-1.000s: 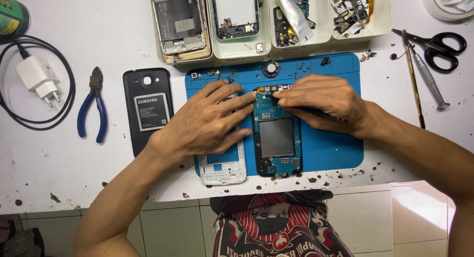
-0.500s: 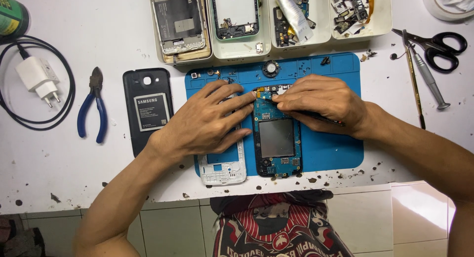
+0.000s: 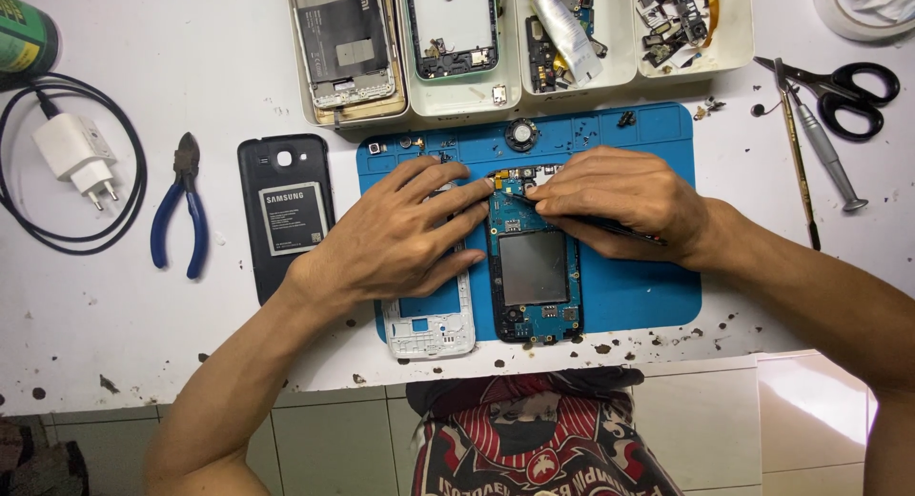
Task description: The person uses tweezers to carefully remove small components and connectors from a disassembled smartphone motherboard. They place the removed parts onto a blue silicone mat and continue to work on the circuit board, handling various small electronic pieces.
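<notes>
Phone board blue, opened, perhaps screenless

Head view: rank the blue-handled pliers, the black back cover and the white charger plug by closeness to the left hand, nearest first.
1. Black back cover: just outboard of the left hand, by the wrist.
2. Blue-handled pliers: further out on the white table, beyond the cover.
3. White charger plug: farthest, inside the black cable loop.

your way up is blocked by the parts trays just beyond the blue mat; pliers and scissors flank it, with bare tabletop lower left.
</notes>
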